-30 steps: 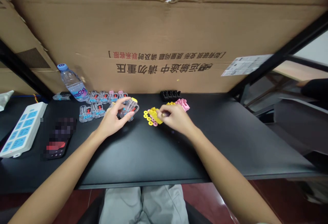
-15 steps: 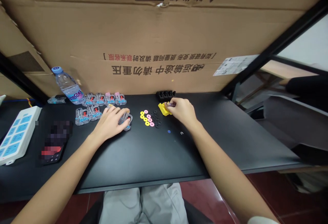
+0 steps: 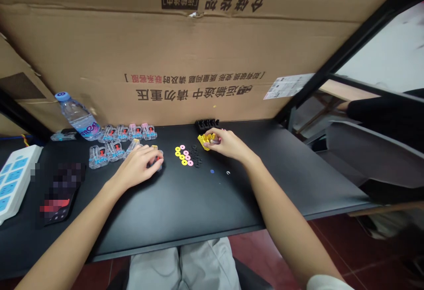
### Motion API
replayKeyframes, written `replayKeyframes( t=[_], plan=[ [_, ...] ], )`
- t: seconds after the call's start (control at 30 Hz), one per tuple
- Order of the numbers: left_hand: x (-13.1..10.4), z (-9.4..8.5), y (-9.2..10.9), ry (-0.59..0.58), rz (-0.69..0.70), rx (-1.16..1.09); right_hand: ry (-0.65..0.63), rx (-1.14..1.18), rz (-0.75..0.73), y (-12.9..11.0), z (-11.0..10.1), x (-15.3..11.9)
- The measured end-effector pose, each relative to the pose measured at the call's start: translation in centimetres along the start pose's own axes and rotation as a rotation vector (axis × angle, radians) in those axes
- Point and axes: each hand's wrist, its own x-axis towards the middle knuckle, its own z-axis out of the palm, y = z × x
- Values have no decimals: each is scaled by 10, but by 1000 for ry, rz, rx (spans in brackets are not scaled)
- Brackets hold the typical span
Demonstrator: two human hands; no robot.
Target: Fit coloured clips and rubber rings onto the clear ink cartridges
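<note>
My left hand curls over a clear plastic piece with a red part, its fingers wrapped round it on the black table. Beside its knuckles lies another clear piece with a yellow top, partly covered by the hand. My right hand reaches to a yellow slotted plastic block. Its thumb and fingers are pinched on a small dark purplish piece at the block; its exact kind is unclear. Yellow rings, pink rings and black rings lie flat between my hands.
Several clear plastic pieces stand in rows at the back left, by a water bottle. A black slotted block sits against the cardboard. A phone and power strip lie left. A blue disc lies nearer me.
The view has shifted slightly. My left hand has closed further round the clear piece. My right fingers, with the dark piece, have dropped lower at the yellow block's near side.
</note>
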Motion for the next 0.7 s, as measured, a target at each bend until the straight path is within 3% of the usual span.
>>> replayKeyframes(
  t=[0.1,0.23,0.4,0.53,0.63,0.7],
  plan=[
    [-1,3,-1,-74,25,-66,33,-18,30,2,5,2],
    [-1,6,-3,-87,14,-105,158,44,61,1,6,3],
    [-3,4,-8,-86,-2,-85,459,229,109,12,-13,3],
    [-4,2,-13,-77,-15,-37,703,530,309,39,-35,3],
    [-4,3,-18,-57,-43,-57,605,583,442,60,-44,-2],
    [-4,5,-21,-49,-51,-86,607,428,498,72,-47,-7]
  ],
)
